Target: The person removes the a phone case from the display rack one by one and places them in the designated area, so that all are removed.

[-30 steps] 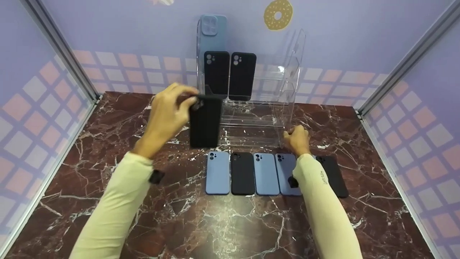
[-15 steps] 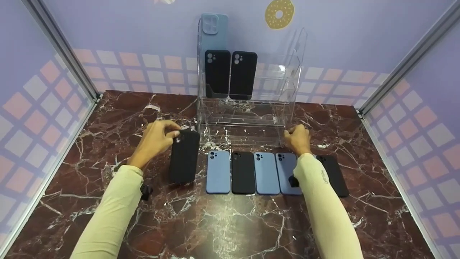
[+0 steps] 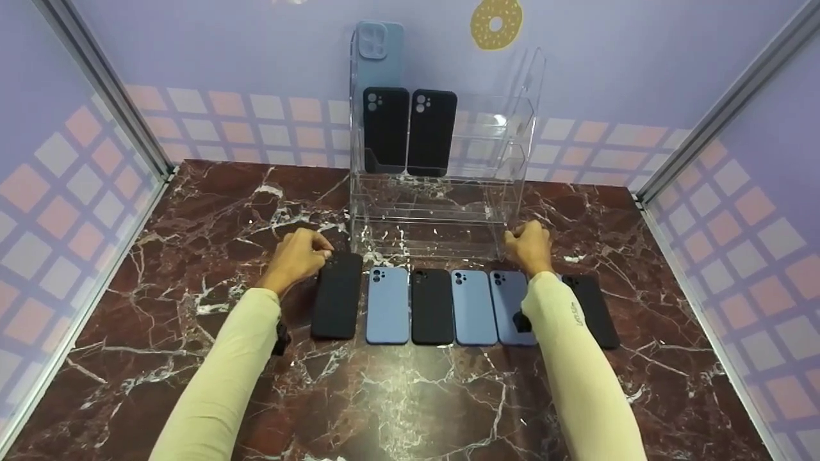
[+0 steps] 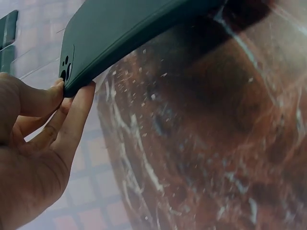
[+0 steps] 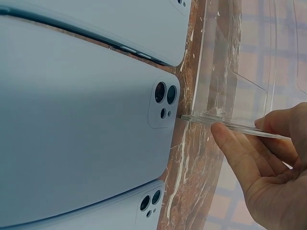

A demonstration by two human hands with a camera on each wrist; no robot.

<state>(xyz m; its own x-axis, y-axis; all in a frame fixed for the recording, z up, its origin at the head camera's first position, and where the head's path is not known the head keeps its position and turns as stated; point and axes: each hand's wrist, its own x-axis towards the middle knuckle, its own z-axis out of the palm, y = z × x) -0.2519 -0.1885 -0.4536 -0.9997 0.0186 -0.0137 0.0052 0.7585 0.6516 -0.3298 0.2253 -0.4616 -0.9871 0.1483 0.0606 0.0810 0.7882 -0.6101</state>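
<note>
My left hand [image 3: 298,259] pinches a black phone case [image 3: 337,301] at its upper corner, beside the camera cutout. In the left wrist view, thumb and fingers nip that corner of the case [image 4: 115,36], which slants over the marble surface. The case lines up at the left end of a row of phone cases, beside a blue case [image 3: 387,307]. My right hand [image 3: 530,248] grips the right side edge of a clear tiered display stand [image 3: 429,221]. In the right wrist view, its thumb and fingers pinch the stand's thin clear panel [image 5: 230,126].
Further along the row lie a black case [image 3: 431,310], a light blue case [image 3: 474,307], a greyish-blue case [image 3: 509,301] and a black case [image 3: 594,314], partly behind my right sleeve. Two black cases [image 3: 385,131] and a blue case [image 3: 381,67] stand in the upper tiers. Purple walls enclose the table.
My left hand has brought the black case down from in front of the stand to the table, left of the row, then slightly right against it. The right hand stays on the stand.
</note>
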